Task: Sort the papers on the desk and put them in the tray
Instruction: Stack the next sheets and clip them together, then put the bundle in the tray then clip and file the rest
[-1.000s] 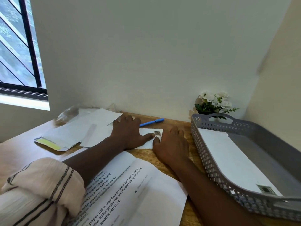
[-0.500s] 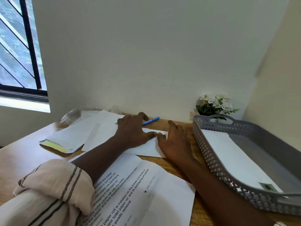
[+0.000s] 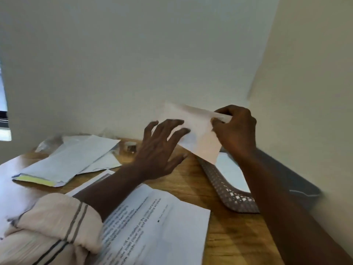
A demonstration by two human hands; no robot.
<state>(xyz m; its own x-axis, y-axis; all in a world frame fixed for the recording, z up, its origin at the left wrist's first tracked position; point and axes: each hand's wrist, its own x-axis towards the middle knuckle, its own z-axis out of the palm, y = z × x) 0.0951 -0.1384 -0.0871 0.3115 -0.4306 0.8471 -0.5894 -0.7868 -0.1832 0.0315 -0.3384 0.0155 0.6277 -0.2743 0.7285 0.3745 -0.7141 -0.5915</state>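
Note:
My right hand (image 3: 236, 129) pinches the top edge of a white envelope (image 3: 198, 138) and holds it in the air above the near end of the grey perforated tray (image 3: 227, 190). Fingers spread, my left hand (image 3: 160, 150) hovers over the desk, its fingertips at the envelope's lower left part. A white sheet (image 3: 231, 171) lies inside the tray. On the desk at the left sits a pile of envelopes (image 3: 70, 159), one with a yellow strip. A printed sheet (image 3: 152, 222) lies in front of me, partly under my left forearm.
The wooden desk (image 3: 193, 180) meets a white wall at the back and another wall on the right, close behind the tray. Crumpled clear plastic (image 3: 47, 142) lies behind the envelope pile. A window edge shows at the far left.
My right hand has lifted the white envelope off the desk and carried it right, over the tray. My left hand has come off the envelope and opened. The view has swung right and blurred.

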